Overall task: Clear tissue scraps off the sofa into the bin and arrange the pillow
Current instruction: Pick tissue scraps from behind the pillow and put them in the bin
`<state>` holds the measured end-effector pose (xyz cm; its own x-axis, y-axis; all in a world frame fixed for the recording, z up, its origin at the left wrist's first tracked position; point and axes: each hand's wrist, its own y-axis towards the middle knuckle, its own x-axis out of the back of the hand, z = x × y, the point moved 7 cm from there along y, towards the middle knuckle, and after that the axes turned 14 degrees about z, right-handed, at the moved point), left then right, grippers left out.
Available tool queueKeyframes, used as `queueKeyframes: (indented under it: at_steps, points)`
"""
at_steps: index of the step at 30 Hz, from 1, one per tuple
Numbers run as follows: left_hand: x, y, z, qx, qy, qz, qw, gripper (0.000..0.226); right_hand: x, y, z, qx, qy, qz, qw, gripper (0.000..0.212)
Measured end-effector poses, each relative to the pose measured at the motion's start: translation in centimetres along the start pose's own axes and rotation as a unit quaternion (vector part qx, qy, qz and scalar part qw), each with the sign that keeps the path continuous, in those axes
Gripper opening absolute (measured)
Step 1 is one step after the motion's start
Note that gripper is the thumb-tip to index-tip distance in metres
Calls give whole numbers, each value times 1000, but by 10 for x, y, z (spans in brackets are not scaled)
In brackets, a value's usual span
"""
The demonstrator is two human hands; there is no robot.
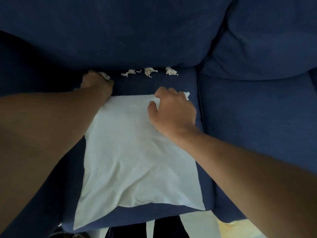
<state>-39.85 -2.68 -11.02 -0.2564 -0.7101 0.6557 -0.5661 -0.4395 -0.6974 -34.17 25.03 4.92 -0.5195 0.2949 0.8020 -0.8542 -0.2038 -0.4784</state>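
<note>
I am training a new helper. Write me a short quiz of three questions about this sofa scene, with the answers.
1. True or false: the white pillow lies flat on the seat cushion.
2. Which hand is closed on a tissue scrap: A) left hand, B) right hand, C) neither?
3. How many loose tissue scraps lie along the backrest, apart from the one in the hand?

Key: 1 true; 2 A; 3 three.

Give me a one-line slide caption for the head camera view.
Left hand grabs a tissue scrap on the blue sofa; right hand rests on the white pillow.
</note>
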Motion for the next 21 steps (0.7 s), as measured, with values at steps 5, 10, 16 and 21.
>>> queueKeyframes:
  at_steps: [5,10,16,21]
  points:
    - [4,-14,-9,-38,-3,6,999,42,-15,14,0,9,-35,14,999,32]
    - [16,-40,-11,-55,-11,9,998,35,-23,42,18,24,-52,30,998,38]
    - [37,-92,-7,-111,8,-31,993,19,-39,101,48,-6,-77,73,994,45]
    - [41,-124,14,-147,-81,-48,985,20,-69,145,69,4,-172,131,976,49]
